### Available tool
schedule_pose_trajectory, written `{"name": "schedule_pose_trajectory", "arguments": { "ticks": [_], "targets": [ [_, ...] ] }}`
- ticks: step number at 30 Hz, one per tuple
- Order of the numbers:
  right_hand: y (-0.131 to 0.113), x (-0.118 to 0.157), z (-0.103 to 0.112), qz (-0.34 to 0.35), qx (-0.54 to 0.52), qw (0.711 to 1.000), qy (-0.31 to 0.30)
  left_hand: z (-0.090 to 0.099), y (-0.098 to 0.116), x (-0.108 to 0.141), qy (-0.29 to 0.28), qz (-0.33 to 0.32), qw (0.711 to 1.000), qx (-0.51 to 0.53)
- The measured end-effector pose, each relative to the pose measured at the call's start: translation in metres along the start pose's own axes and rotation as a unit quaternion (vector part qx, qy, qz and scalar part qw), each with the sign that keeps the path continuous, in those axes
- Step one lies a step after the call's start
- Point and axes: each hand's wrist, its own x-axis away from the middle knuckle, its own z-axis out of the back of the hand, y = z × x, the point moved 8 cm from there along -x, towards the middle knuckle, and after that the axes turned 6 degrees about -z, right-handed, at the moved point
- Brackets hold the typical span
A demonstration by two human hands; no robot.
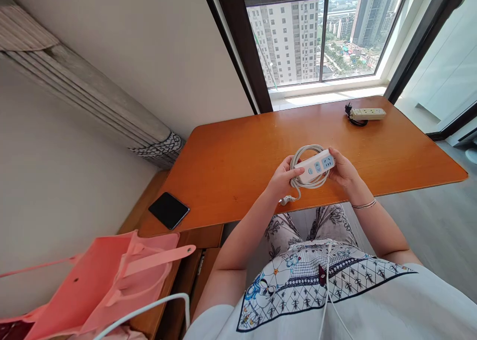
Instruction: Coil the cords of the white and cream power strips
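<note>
A white power strip (pixel 316 167) with pale blue socket faces is held between my two hands above the near edge of the table. Its white cord (pixel 315 183) is looped in a coil around and behind it. My left hand (pixel 285 176) is closed on the left end of the strip and the coil, thumb on top. On the right end, my right hand (pixel 342 168) grips the strip, with its fingers partly hidden underneath. The plug (pixel 286 200) of the cord hangs below my left hand near the table edge.
On the brown table (pixel 227 166), a second, cream power strip (pixel 368 114) with a black cord lies at the far right. A black phone or tablet (pixel 169 211) rests at the near left corner. A pink bag (pixel 108 270) stands at lower left, and a window (pixel 320 37) is behind.
</note>
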Motion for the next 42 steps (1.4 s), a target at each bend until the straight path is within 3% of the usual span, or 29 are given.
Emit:
{"name": "schedule_pose_trajectory", "arguments": {
  "ticks": [8,11,14,18,22,26,33,38,42],
  "targets": [
    [-0.006,-0.007,0.001,0.041,0.016,0.999,0.030,0.001,0.011,-0.002,0.080,-0.139,0.987,0.001],
    [-0.001,-0.006,-0.001,0.049,0.011,0.998,0.025,0.003,0.012,-0.005,0.085,-0.123,0.989,0.005],
    [0.006,-0.001,-0.008,0.057,-0.006,0.998,-0.019,0.006,0.010,-0.008,0.077,-0.092,0.993,0.013],
    [0.019,0.000,-0.012,0.028,-0.009,0.998,-0.050,0.012,0.008,-0.010,0.069,-0.085,0.994,0.016],
    [0.021,-0.006,-0.004,0.038,-0.021,0.999,-0.025,0.014,0.008,-0.011,0.057,-0.109,0.992,-0.006],
    [0.022,-0.009,0.002,0.071,-0.049,0.996,0.005,0.021,0.007,-0.012,0.081,-0.122,0.989,-0.027],
    [0.011,-0.003,0.012,0.172,-0.046,0.981,0.082,0.022,-0.017,-0.004,0.032,-0.069,0.997,0.011],
    [0.004,0.003,0.019,0.210,-0.048,0.971,0.107,0.025,-0.027,0.006,-0.017,-0.053,0.993,-0.107],
    [0.000,0.006,0.025,0.226,-0.084,0.962,0.129,0.030,-0.021,0.013,-0.053,-0.051,0.960,-0.269]
  ]
}}
